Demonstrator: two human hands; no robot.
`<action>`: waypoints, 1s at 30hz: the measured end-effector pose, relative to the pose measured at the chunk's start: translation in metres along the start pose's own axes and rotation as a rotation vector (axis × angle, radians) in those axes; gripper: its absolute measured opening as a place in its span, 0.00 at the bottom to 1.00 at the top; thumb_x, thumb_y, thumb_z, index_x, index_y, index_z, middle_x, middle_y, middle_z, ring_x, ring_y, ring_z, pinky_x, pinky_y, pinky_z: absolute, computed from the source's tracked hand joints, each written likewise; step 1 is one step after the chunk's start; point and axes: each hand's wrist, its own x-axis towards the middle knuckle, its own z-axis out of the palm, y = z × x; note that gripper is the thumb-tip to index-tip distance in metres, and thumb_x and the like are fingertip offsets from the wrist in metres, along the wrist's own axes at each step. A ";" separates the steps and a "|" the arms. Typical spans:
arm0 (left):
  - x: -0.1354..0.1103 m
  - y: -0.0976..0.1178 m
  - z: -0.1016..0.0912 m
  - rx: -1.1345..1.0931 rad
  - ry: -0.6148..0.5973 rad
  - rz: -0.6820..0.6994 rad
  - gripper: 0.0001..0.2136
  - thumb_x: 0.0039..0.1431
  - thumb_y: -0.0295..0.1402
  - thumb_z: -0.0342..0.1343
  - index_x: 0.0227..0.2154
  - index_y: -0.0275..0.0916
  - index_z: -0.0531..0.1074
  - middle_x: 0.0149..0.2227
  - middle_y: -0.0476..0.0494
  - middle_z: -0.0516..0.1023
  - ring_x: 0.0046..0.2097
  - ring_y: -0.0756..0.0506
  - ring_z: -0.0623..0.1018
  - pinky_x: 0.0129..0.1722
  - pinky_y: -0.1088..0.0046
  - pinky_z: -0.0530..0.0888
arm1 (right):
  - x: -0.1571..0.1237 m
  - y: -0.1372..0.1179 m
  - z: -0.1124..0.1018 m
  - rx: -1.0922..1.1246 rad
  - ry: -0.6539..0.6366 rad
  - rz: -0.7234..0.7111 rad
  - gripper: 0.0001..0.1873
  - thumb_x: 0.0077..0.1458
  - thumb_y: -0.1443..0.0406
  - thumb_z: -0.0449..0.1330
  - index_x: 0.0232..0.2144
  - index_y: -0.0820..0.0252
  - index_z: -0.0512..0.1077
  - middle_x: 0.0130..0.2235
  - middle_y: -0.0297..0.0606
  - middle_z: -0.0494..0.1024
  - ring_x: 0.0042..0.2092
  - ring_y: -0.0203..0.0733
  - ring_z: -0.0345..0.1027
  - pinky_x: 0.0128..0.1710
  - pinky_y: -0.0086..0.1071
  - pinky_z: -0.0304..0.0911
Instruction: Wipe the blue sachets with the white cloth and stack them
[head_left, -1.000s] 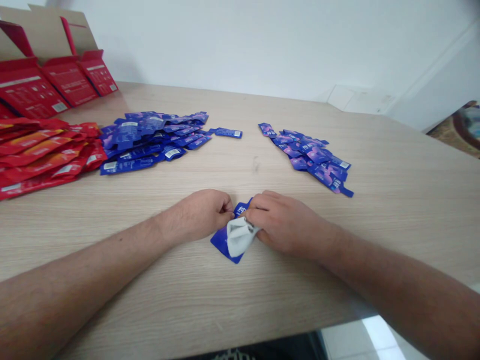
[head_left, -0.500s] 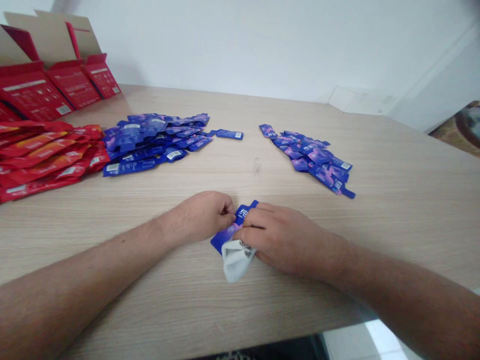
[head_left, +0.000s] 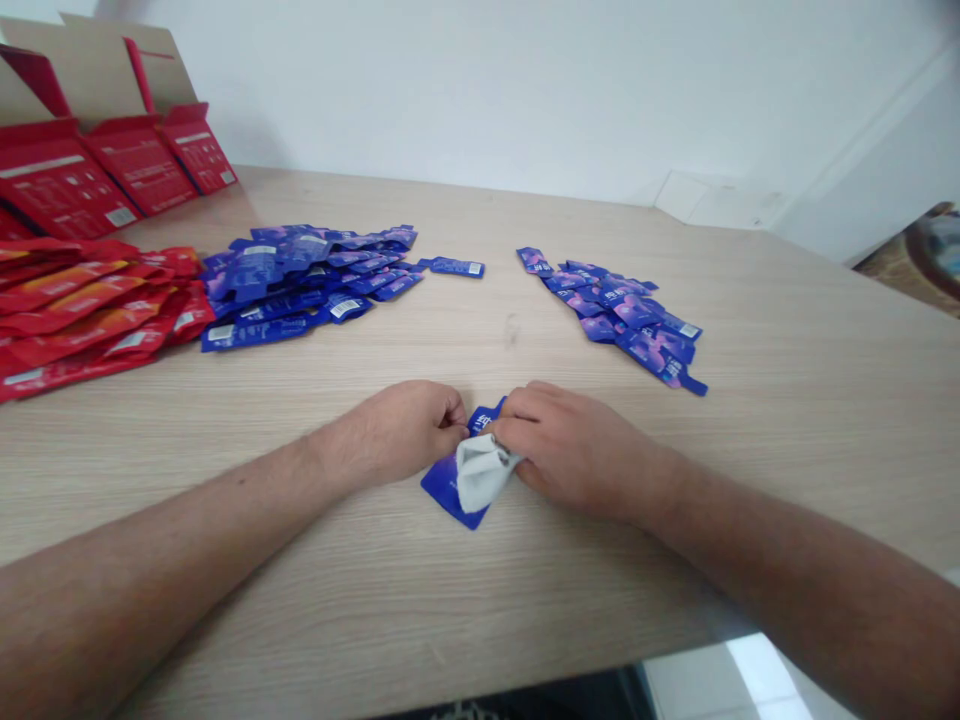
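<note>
While the wrists angle in from either side, both hands meet over a flat, glossy blue-and-purple foil pouch with a narrow neck, which lies slantwise on the pale wood-grain table directly before the person. I'd take that pouch as my landmark. At its left edge the left hand is curled, thumb and forefinger tips drawn together in what looks like a pinch on the rim, presumably so the slick pouch won't skid. Over its middle, the right hand grips a bunched off-white cloth, fingers bent and knuckles up; the loose end drapes across the pouch's lower half, so the pressure probably goes through the fingertips. Both forearms slope low, likely for steadiness.

Beyond the pouch to the left sits a large heap of similar blue pouches; beyond it to the right, a smaller overlapping pile of blue pouches. Such spacing seems meant to keep the two groups apart, with working room around the pouch.
</note>
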 end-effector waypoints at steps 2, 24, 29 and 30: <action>0.000 -0.001 0.000 0.001 -0.012 0.023 0.09 0.55 0.36 0.50 0.29 0.43 0.76 0.27 0.51 0.78 0.29 0.50 0.73 0.27 0.74 0.60 | 0.000 -0.002 0.000 0.009 -0.017 -0.050 0.06 0.61 0.68 0.55 0.39 0.59 0.72 0.40 0.41 0.72 0.43 0.45 0.63 0.45 0.39 0.61; -0.001 0.004 -0.003 -0.014 -0.019 0.019 0.09 0.55 0.35 0.50 0.28 0.43 0.75 0.27 0.52 0.78 0.29 0.50 0.73 0.26 0.74 0.60 | -0.001 -0.003 0.000 0.021 -0.016 -0.097 0.07 0.61 0.67 0.55 0.39 0.59 0.73 0.39 0.41 0.73 0.43 0.45 0.63 0.45 0.39 0.61; 0.000 0.002 -0.002 -0.004 -0.001 0.004 0.09 0.55 0.36 0.50 0.29 0.43 0.75 0.26 0.51 0.78 0.28 0.50 0.73 0.26 0.74 0.60 | -0.001 -0.001 0.000 0.003 -0.005 -0.018 0.05 0.59 0.67 0.57 0.38 0.59 0.72 0.40 0.41 0.72 0.41 0.45 0.63 0.44 0.39 0.62; 0.000 0.002 -0.001 -0.006 -0.003 0.012 0.09 0.55 0.36 0.50 0.29 0.43 0.75 0.27 0.51 0.78 0.28 0.50 0.73 0.26 0.74 0.60 | -0.001 -0.002 0.000 0.003 -0.013 -0.038 0.06 0.60 0.67 0.56 0.40 0.59 0.72 0.40 0.41 0.72 0.42 0.45 0.63 0.44 0.39 0.62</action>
